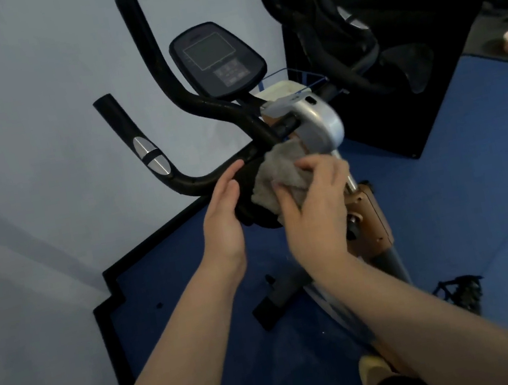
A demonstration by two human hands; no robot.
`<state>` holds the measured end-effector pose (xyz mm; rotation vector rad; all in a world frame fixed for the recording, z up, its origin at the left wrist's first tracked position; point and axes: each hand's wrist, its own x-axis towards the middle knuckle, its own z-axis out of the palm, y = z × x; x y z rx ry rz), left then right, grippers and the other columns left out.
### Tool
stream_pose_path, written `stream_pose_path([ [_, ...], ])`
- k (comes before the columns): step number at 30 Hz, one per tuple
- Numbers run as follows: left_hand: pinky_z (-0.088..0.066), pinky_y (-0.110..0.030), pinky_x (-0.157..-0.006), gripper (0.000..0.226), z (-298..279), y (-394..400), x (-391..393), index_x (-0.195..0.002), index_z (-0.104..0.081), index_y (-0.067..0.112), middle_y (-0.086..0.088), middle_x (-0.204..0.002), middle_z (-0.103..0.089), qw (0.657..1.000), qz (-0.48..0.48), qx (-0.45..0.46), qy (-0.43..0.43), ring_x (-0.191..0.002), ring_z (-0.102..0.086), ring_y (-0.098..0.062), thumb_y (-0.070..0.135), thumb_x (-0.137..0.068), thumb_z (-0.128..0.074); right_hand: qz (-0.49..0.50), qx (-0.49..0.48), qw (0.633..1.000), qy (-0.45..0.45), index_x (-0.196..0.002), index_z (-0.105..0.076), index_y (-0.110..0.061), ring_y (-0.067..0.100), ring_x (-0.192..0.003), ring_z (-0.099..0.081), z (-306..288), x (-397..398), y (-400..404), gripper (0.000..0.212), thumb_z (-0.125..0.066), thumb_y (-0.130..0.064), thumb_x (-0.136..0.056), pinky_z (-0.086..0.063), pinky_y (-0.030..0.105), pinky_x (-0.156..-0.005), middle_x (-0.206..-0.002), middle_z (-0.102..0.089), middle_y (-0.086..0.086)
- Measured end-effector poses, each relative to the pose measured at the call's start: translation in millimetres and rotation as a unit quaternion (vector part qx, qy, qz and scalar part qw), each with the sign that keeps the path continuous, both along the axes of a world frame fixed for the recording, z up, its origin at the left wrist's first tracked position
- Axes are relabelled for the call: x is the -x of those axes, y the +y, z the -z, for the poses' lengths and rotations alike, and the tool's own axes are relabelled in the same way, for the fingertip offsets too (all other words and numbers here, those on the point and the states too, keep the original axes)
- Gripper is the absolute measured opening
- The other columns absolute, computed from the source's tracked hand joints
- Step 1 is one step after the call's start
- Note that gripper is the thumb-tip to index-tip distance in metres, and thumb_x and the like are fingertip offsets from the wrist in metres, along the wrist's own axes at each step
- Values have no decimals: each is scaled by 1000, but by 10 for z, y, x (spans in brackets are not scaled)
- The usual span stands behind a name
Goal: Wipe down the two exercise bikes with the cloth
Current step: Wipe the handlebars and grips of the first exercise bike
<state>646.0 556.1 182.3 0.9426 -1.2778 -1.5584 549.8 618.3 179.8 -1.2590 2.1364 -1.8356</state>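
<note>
Two things sit beyond the black handlebar [196,104]: a console [218,58] and a wire basket [300,77]. Right hand [314,205] grasps the grey cloth [279,171] against it; left hand [220,211] rests flat-fingered, released, on the bar.

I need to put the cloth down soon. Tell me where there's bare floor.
Bare blue floor lies right of the bike post, before the black panel. Another patch lies left of the bike's base foot, along the wall. Crowded: the handlebar, where both hands work the cloth.
</note>
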Motion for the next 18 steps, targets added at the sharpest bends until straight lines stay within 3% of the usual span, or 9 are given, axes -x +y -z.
stream_pose_path([
  [2,-42,-34,-108,34,-1,20,16,-128,-61,21,2,-126,-66,1000,-10,6,-8,-120,-58,-10,23,-104,-36,-37,-3,998,45,-108,-60,-9,18,-108,-50,-73,93,-42,29,-72,-21,-85,-48,29,-87,-115,-48,5],
  [6,-39,-38,-112,42,27,87,62,-135,-55,15,-4,-131,-62,998,-52,-10,-30,-124,-56,-14,35,-106,-31,-132,-86,986,56,-115,-65,-13,14,-105,-51,-138,-106,-84,31,-60,-34,-92,-48,35,-88,-109,-54,0],
  [10,-47,-16,-98,46,29,141,113,-131,-58,26,7,-123,-66,997,-70,7,-37,-112,-60,1,48,-103,-30,-215,-91,970,61,-113,-66,-12,14,-94,-58,-156,44,-28,24,-60,-26,-94,-52,37,-80,-102,-57,1],
  [14,-49,-19,-95,52,28,151,191,-127,-60,22,8,-116,-69,993,-118,-12,-25,-108,-62,0,52,-100,-28,-180,-106,973,102,-115,-64,-11,15,-103,-53,-292,13,-196,25,-57,-25,-95,-49,33,-85,-109,-57,2],
  [18,-51,-13,-79,53,-36,127,221,-115,-68,18,4,-103,-74,989,-144,7,-20,-101,-66,-7,47,-104,-24,-269,-135,941,154,-111,-65,-13,14,-98,-55,-256,225,1,23,-58,-27,-94,-51,36,-81,-105,-57,-1],
])
